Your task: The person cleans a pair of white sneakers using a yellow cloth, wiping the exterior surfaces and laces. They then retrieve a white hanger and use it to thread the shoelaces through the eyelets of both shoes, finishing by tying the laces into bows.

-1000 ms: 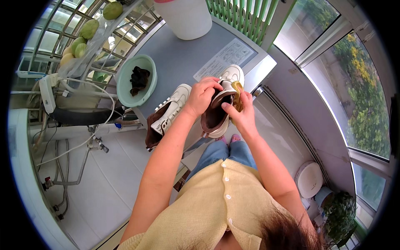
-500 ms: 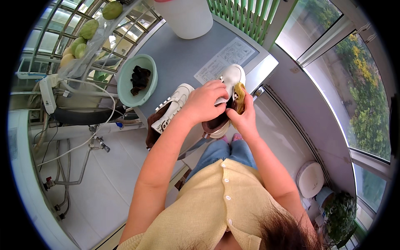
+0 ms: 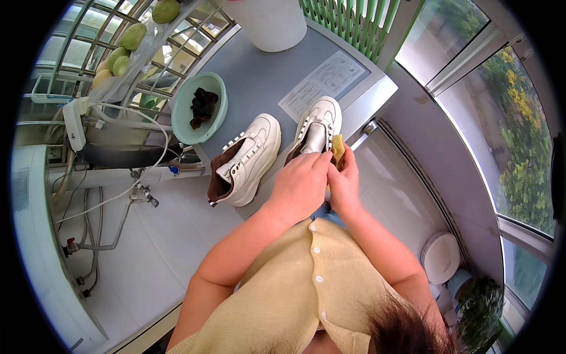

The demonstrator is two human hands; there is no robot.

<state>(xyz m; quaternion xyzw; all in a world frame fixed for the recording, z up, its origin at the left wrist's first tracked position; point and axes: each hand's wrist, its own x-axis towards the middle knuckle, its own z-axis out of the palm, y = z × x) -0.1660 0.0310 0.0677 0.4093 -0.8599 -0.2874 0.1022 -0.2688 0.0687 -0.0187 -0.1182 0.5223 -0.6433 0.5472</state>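
R white shoe [image 3: 319,127], 1 pc, toe fwd

Ahead of my grip on grey top [image 3: 253,76], long axis away from me; R hand [image 3: 344,180], nearer its R flank, grasps yellow cloth [image 3: 338,146]; L hand [image 3: 299,184] over heel end, can't tell hold

Daylight fills the wide windows [image 3: 519,147] on the right, above a pale wall [image 3: 439,138]. Green slats [image 3: 348,26] stand beyond; the floor [image 3: 386,203] is light and glossy.
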